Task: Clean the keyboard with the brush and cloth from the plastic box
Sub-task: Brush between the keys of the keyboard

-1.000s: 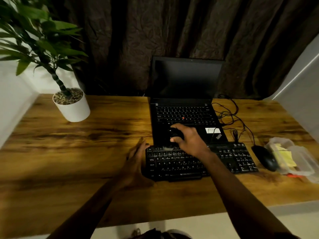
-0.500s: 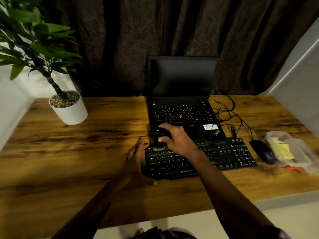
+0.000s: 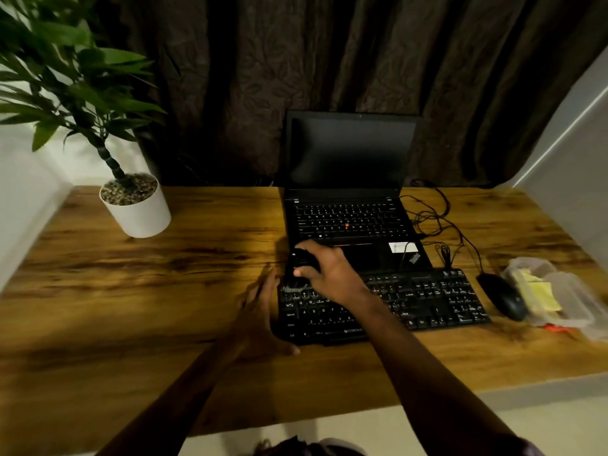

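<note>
Dimly, keyboard (image 3: 427, 301) lies on wooden desk (image 3: 131, 307) before curtain (image 3: 329, 60).

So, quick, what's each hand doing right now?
Left hand: open, flat against the left end of the keyboard.
Right hand: gripping the black brush over the keys.

Table (image 3: 98, 307): wood grain, dark streaks.
Far left: potted plant (image 3: 138, 212) — white pot.
Centre: open laptop (image 3: 348, 218), keyboard (image 3: 427, 301) just in front.
Right: cables (image 3: 437, 218), mouse (image 3: 503, 296), plastic box (image 3: 559, 297) — near the edge.
</note>
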Demonstrator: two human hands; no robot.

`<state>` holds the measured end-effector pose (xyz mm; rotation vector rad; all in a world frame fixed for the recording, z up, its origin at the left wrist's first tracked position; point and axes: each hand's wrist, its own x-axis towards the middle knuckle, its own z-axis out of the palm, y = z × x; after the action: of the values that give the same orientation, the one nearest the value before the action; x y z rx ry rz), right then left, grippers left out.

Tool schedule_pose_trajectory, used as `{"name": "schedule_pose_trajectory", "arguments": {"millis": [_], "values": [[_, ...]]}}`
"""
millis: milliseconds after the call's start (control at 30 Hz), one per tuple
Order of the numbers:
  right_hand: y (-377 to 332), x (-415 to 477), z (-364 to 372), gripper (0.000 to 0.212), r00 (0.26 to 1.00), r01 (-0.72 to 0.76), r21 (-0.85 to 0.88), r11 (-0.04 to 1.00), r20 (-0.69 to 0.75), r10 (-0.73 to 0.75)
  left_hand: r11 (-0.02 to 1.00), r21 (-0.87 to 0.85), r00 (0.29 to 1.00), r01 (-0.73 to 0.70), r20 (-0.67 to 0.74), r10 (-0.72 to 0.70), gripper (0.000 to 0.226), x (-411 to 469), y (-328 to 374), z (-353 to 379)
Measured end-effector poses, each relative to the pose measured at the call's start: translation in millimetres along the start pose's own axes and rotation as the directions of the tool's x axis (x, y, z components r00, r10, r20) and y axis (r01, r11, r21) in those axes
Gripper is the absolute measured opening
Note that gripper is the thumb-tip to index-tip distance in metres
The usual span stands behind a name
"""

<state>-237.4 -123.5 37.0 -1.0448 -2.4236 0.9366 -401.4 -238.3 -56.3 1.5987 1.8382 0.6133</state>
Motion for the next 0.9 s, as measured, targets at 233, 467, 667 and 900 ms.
{"name": "schedule_pose_trajectory", "arguments": {"millis": [233, 467, 667, 900], "values": [[21.4, -12.2, -26.8, 0.043, 0.996, -0.089, -0.078, 0.993, -0.017, 0.087, 0.998, -0.036, 0.997, -0.057, -0.064, 0.054, 0.160, 0.2, -6.6, 6.5], [-4.7, -5.8, 1.5, 0.040, 0.999, -0.018, -0.023, 1.000, 0.035, 0.018, 1.000, -0.004, 1.000, 0.031, 0.000, -0.031, 0.176, 2.0, -3.0, 2.6], [0.7, -9.0, -2.6, 0.041, 1.000, -0.009, 0.033, 0.999, 0.023, 0.008, 1.000, -0.015, 1.000, 0.013, -0.012, -0.014, 0.172, 1.1, 1.2, 2.0], [15.0, -12.7, -13.7, 0.042, 1.000, 0.005, -0.044, 0.999, 0.008, -0.005, 1.000, 0.006, 0.999, -0.029, -0.032, 0.029, 0.162, -0.4, -2.2, 3.5]]}}
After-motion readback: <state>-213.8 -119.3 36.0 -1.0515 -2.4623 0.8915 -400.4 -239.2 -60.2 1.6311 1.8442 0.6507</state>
